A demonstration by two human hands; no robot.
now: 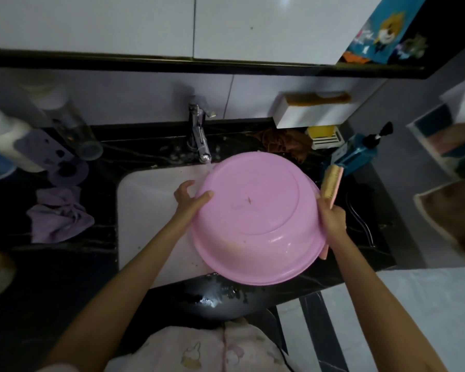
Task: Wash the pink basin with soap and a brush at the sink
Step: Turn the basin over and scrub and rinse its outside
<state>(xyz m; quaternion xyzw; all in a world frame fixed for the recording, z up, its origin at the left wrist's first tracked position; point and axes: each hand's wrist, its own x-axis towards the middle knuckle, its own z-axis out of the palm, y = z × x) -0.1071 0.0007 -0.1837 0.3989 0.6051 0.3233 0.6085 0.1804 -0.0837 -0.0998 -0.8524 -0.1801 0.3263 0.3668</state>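
The pink basin (255,218) is turned bottom up over the white sink (151,210), with a small brown mark on its base. My left hand (191,197) grips its left rim, thumb on the outside. My right hand (332,218) presses against its right rim and holds a pink brush (332,182) with pale bristles pointing up. A thin stream of water runs from the chrome tap (199,132) onto the basin's upper left edge.
A blue pump bottle (357,154) and a yellow soap on a white dish (324,135) stand at the back right. A brown cloth (285,142) lies behind the basin. A purple cloth (59,216) and bottles sit on the dark counter at left.
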